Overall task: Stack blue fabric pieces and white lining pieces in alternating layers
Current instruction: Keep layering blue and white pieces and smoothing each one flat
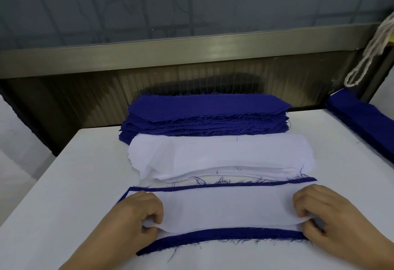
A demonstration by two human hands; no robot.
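Lining piece (226, 210) between both pinching hands

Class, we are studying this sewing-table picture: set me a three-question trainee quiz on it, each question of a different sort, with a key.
1. True or false: the white lining piece held by both hands lies on top of a blue fabric piece.
2. Which pile stands farthest from the person? A) the white lining pile B) the blue fabric pile C) the white cord
3. Fill in: the left hand and the right hand each pinch one ____ of the lining piece.

Key: 1 true; 2 B; 3 end.
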